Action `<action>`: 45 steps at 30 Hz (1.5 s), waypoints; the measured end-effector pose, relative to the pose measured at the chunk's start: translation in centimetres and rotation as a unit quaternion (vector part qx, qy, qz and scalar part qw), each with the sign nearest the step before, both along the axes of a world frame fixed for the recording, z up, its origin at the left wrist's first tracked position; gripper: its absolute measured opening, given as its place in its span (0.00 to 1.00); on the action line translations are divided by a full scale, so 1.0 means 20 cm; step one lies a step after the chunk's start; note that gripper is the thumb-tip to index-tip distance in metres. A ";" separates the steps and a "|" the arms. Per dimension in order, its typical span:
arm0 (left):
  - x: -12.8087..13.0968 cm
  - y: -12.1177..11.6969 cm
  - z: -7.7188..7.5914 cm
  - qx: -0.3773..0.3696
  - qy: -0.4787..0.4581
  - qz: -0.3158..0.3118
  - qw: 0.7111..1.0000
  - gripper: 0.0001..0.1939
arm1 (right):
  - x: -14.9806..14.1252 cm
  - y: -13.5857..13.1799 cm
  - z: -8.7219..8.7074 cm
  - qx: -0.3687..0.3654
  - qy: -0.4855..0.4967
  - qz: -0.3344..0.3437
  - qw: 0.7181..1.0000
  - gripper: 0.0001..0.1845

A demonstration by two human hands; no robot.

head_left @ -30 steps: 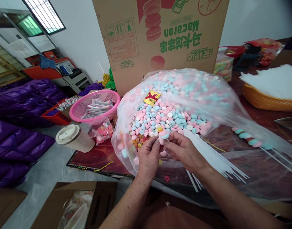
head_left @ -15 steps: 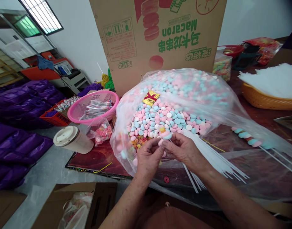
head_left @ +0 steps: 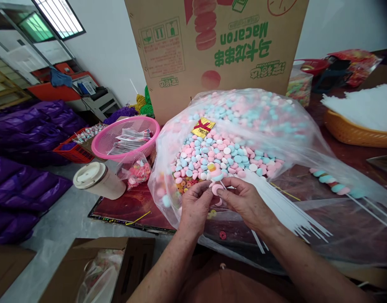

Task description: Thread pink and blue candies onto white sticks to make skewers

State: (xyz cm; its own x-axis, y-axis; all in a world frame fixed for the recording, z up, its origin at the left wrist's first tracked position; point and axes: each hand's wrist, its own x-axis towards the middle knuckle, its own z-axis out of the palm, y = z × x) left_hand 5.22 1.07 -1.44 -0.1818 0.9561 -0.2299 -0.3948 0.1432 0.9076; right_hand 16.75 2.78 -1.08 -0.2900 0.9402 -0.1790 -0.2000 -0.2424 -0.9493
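Note:
My left hand (head_left: pixel 195 206) is closed, its thumb and fingertips pinching a pink candy (head_left: pixel 216 189). Right beside it, my right hand (head_left: pixel 244 200) is closed around a thin white stick, most of it hidden by the fingers. Pink, blue and yellow candies (head_left: pixel 216 173) sit on the stick's upper end. Behind both hands, an opened clear plastic bag (head_left: pixel 275 122) spills pink, blue and white candies (head_left: pixel 206 153). Small ring-shaped candies (head_left: pixel 187 184) lie just beyond my left hand. A bundle of white sticks (head_left: pixel 284 202) fans out to the right of my right hand.
A large cardboard box (head_left: pixel 168 97) stands behind the bag. To the left are a pink basket (head_left: pixel 95 145) with packets and a lidded cup (head_left: pixel 114 185). Finished candy skewers (head_left: pixel 334 184) lie at right, near an orange basket (head_left: pixel 354 130). An open carton (head_left: pixel 136 269) sits below the table edge.
The pink candy between my fingertips shows more fully now, and the candies on the stick stand a little higher above my hands. The view has shifted slightly.

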 end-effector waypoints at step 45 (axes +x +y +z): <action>-0.04 -0.07 -0.17 0.096 0.339 0.093 0.931 0.13 | 0.11 -0.29 0.03 0.348 -0.687 0.030 0.637 0.09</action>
State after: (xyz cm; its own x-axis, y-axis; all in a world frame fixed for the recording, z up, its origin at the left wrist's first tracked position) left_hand 4.46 -0.25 -4.80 -0.3884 0.9056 0.1706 0.2773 -0.0617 0.9588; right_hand 18.95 -3.06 -0.42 -0.3486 0.9250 0.1510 0.9256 0.3651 -0.0999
